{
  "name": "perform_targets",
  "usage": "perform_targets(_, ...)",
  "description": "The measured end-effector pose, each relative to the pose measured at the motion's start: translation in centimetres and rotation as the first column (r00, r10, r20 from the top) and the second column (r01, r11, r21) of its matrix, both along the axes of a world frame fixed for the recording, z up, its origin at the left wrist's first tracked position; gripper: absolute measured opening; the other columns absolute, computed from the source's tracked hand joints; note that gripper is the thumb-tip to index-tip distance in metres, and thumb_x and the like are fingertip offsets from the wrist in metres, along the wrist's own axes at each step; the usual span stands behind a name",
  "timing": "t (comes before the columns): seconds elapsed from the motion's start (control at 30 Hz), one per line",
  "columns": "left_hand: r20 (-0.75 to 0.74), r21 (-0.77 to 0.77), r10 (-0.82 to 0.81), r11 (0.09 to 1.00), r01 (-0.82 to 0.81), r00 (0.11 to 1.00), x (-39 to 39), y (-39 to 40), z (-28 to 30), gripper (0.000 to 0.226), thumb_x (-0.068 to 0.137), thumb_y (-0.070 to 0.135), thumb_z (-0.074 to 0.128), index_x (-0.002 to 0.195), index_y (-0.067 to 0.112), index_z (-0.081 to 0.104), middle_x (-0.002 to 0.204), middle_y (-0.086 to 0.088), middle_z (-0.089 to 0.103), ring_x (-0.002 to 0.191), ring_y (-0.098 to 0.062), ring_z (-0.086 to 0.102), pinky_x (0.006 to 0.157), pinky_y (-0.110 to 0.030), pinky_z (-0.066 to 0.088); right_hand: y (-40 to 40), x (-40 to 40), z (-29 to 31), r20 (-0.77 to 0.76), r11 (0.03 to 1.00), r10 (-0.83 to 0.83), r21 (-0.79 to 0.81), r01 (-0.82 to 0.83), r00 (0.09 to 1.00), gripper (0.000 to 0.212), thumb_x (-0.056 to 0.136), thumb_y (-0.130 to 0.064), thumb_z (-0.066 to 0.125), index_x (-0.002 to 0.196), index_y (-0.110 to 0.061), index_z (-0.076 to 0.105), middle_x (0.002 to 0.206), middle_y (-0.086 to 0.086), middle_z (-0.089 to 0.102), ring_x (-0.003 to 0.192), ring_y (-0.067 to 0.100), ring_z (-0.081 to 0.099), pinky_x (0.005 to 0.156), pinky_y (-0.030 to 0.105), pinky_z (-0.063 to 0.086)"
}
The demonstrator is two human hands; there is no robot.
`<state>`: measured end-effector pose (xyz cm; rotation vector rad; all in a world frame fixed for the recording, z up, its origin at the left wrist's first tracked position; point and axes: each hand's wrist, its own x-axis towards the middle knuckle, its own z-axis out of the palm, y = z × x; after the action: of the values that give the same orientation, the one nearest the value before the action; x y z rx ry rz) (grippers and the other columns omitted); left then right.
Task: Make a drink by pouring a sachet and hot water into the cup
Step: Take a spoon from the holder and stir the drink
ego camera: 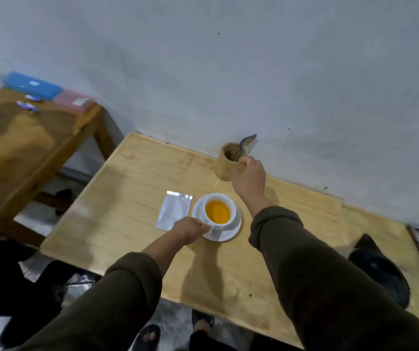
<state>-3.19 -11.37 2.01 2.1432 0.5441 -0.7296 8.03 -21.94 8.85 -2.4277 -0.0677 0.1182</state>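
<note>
A white cup of orange liquid sits on a white saucer mid-bench. The left hand pinches the cup's handle. A silver sachet lies flat just left. The right hand grips a spoon standing in a wooden holder (near the wall).

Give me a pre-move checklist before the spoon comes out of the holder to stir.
1. White ceramic cup sits on white saucer: ok.
2. Orange drink in the cup: ok.
3. Left hand steadies the cup at its handle: ok.
4. Right hand at metal spoon in bamboo holder: ok.
5. Firm grip on the spoon: cannot tell.
6. Silver foil sachet lies flat, clear of the cup: ok.
</note>
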Motion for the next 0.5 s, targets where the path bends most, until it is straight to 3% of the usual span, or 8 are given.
perform_targets(0.1,0.008,-0.016,0.065,0.998,-0.064,0.998,0.4,0.3,-1.0,0.031,0.093,0.044,0.051,0.095,0.016,0.065,0.107,-0.003,0.062,0.115,-0.024,0.058,0.082,-0.026,0.038,0.9,3.5,-0.7,-0.077,0.999,-0.028,0.028,0.031,0.997,0.028,0.091,-0.015,0.050,0.117,-0.010,0.062,0.126,0.010,0.057,0.114,0.028,0.054,0.098,0.033,0.044)
perform_targets(0.17,0.022,-0.039,0.128,0.991,-0.127,0.991,0.4,0.3,-1.5,0.023,0.091,0.041,0.055,0.087,0.019,0.060,0.100,-0.002,0.061,0.109,-0.023,0.060,0.079,-0.026,0.037,1.4,5.5,-1.3,-0.138,0.995,-0.099,-0.006,0.099,0.985,0.029,0.093,-0.018,0.049,0.116,-0.008,0.063,0.123,0.011,0.061,0.110,0.027,0.057,0.094,0.030,0.045)
perform_targets(0.27,0.022,-0.051,0.200,0.979,-0.198,0.980,0.3,-0.1,-1.6,0.035,0.091,0.039,0.057,0.098,0.007,0.070,0.114,-0.010,0.069,0.113,-0.025,0.059,0.080,-0.026,0.037,1.3,7.6,-2.2,-0.191,0.980,-0.198,-0.049,0.192,0.961,0.029,0.096,-0.016,0.045,0.115,0.000,0.061,0.118,0.014,0.063,0.108,0.029,0.060,0.087,0.029,0.047)
perform_targets(0.4,0.027,-0.029,0.230,0.973,-0.229,0.973,0.2,-0.5,-1.6,0.039,0.091,0.038,0.057,0.110,0.008,0.071,0.116,-0.009,0.070,0.112,-0.024,0.060,0.079,-0.025,0.038,0.7,9.4,-3.9,-0.197,0.967,-0.252,-0.030,0.252,0.947,0.031,0.097,-0.020,0.044,0.119,-0.001,0.054,0.124,0.016,0.059,0.113,0.033,0.057,0.095,0.036,0.047)
perform_targets(0.5,0.039,-0.039,0.262,0.965,-0.261,0.964,0.2,-0.6,-1.6,0.038,0.091,0.038,0.057,0.109,0.008,0.071,0.115,-0.008,0.070,0.107,-0.022,0.061,0.078,-0.023,0.037,0.7,10.1,-4.6,-0.248,0.945,-0.296,0.062,0.320,0.922,0.032,0.094,-0.022,0.048,0.122,-0.007,0.053,0.122,0.011,0.060,0.111,0.031,0.058,0.079,0.029,0.039)
